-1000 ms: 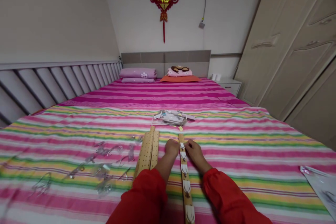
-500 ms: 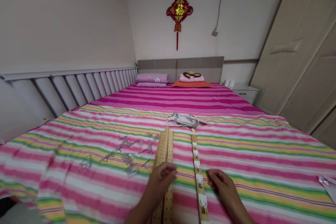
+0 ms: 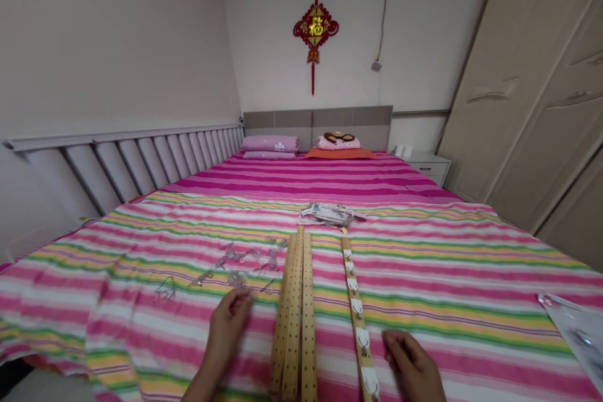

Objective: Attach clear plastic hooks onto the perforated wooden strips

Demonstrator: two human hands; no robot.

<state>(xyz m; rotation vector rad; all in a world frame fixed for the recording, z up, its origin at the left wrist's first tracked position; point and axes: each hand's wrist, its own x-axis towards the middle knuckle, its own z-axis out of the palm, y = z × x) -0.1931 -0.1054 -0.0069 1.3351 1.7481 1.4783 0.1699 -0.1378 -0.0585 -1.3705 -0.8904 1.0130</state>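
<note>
My left hand reaches over the striped cloth, its fingers loosely bent and apart, with nothing visible in them. Its fingertips are right by a clear plastic hook, and part of that cluster is hidden behind the hand. Other clear hooks with metal wires lie scattered farther off. On the right, my right hand hovers with loosely curled fingers beside a narrow wooden strip and touches nothing that I can make out. Several white hooks sit in a row along this strip. Between my hands lie perforated wooden strips, side by side.
A pile of plastic-wrapped packets lies beyond the strips. At the right edge is a clear plastic bag. Pillows rest by the headboard, and a slatted rail runs along the left.
My left hand has moved left, from the perforated strips to the clear hooks. My right hand has drawn slightly back towards me. The view has shifted a little to the right.
</note>
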